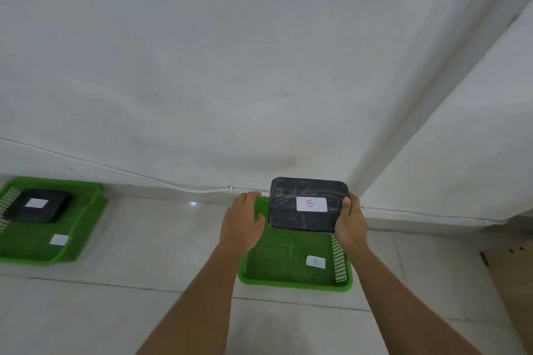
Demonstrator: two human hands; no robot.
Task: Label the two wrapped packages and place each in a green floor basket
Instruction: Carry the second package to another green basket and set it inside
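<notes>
Our right hand grips the black package labelled B over the far edge of the green basket; our left hand hovers open beside it.

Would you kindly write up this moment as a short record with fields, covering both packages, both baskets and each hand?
package B: black wrapped package with white label marked B, held above the right basket
right basket: green basket on the floor, tag marked B inside, no package resting in it yet
left basket: green basket on the floor, white tag with unreadable lettering
other package: black package with white label, lying in the left basket
right hand: right hand grips package B's right edge
left hand: left hand open beside package B's left edge; contact unclear
</notes>
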